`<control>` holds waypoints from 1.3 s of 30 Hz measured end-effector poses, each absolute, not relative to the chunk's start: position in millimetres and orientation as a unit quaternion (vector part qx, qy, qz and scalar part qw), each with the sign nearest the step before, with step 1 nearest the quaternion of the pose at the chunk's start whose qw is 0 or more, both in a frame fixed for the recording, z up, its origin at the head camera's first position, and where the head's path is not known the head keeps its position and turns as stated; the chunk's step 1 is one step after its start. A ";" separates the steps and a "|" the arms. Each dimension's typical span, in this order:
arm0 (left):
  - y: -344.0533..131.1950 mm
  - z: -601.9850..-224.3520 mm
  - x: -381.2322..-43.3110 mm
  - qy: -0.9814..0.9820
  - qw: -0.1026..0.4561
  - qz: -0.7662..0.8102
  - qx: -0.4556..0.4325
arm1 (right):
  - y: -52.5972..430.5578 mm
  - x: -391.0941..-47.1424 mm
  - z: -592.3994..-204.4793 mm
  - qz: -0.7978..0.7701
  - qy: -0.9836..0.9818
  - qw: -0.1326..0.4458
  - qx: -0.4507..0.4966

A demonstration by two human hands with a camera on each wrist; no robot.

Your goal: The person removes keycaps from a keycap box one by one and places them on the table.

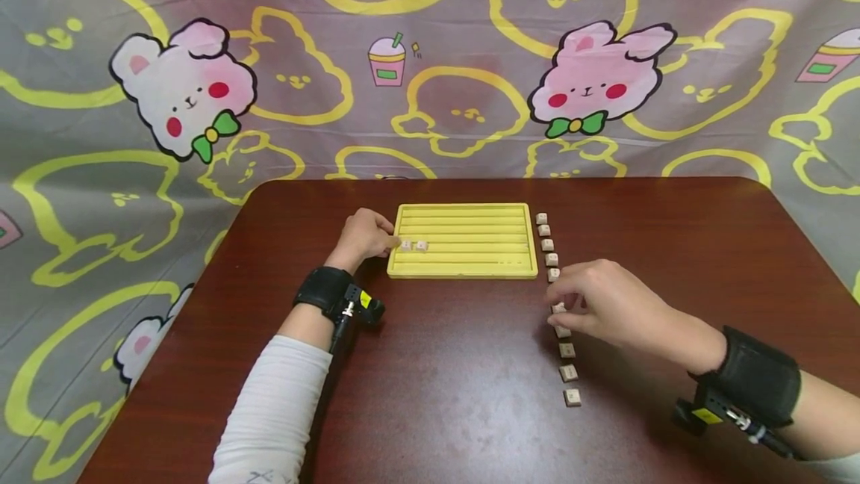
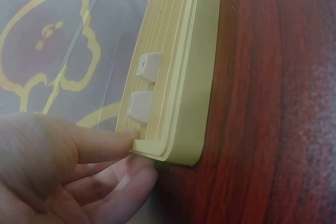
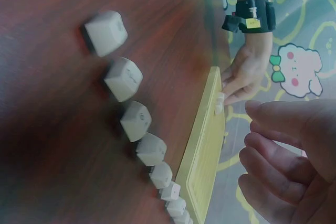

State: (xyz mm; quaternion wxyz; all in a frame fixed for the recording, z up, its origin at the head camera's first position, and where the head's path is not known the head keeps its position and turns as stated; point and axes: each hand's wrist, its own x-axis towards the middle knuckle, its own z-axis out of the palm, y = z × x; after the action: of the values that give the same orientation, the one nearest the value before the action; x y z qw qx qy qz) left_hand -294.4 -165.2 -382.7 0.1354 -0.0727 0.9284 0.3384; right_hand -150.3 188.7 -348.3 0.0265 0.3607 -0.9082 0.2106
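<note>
A ridged yellow tray (image 1: 463,272) lies on the table, and my left hand (image 1: 366,234) grips its left end, thumb on the rim and fingers below it. Just inside that end, two white keycaps sit side by side on a ridge, the outer keycap (image 2: 140,107) and the lettered keycap (image 2: 150,67). My right hand (image 1: 608,301) hovers over a column of loose keycaps (image 1: 569,373) right of the tray. Its fingers bend loosely, and in the right wrist view the thumb and fingertips (image 3: 251,153) stand apart with nothing between them. The hand partly hides the middle keycaps.
The keycap column runs from the tray's far right corner toward the near side of the dark red-brown table (image 1: 430,409). Behind the table hangs a patterned cloth (image 1: 463,43) with rabbit figures. Each wrist wears a black band (image 1: 322,290) with a small camera.
</note>
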 end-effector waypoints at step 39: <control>-167.0 -386.1 -295.5 0.930 0.124 0.339 -0.069 | 62.6 -250.9 -360.1 0.173 -0.911 0.007 0.375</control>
State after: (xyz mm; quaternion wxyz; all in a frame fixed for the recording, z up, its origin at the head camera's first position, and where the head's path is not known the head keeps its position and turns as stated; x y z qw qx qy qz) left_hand -295.5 -167.0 -386.1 0.1245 -0.0686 0.9301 0.3387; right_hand -250.9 62.6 -360.1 0.0073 0.3750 -0.9106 0.1734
